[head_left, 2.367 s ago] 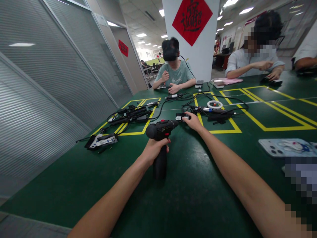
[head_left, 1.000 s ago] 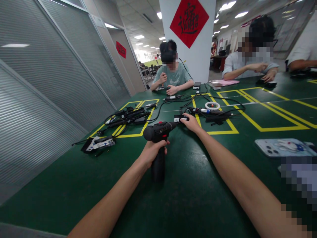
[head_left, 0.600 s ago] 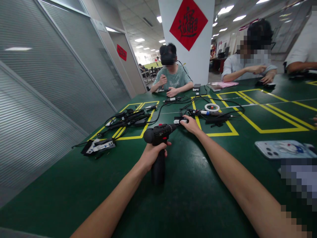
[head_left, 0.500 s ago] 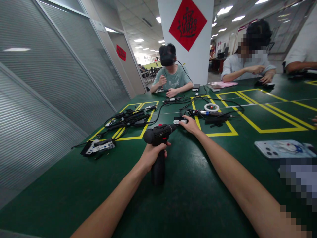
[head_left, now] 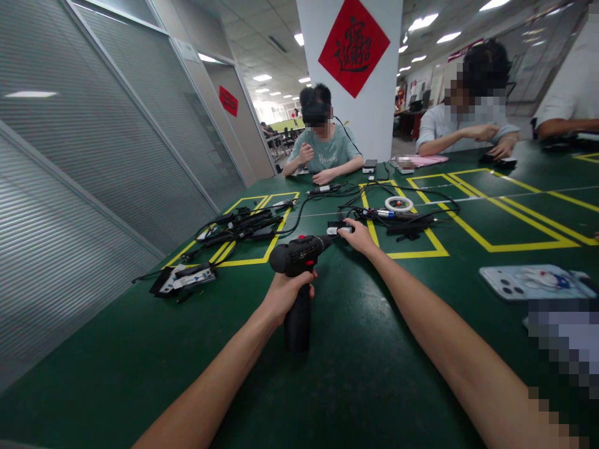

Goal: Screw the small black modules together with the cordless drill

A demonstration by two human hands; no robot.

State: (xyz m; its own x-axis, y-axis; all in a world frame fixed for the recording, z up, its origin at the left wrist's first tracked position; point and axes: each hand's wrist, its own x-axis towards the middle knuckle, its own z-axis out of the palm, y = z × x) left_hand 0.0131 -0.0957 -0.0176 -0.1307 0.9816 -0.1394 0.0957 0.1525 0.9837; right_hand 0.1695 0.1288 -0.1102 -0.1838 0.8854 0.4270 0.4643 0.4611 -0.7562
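My left hand (head_left: 286, 292) is closed round the grip of a black cordless screwdriver (head_left: 296, 259) with a red button on top; its base rests on the green table (head_left: 355, 374). The tool's tip points away from me at a small black and white part (head_left: 337, 228). My right hand (head_left: 359, 235) pinches that part at the tool's tip, beside a yellow line.
Black cables and tools (head_left: 243, 224) lie at the left, a black and white device (head_left: 180, 279) nearer. A white tape ring (head_left: 399, 204) and a dark tool (head_left: 409, 224) sit beyond my right hand. A phone (head_left: 533, 282) lies at the right. Other people sit across the table.
Both hands keep their grip on the screwdriver and the small part. The view has shifted slightly; the hands have barely moved.
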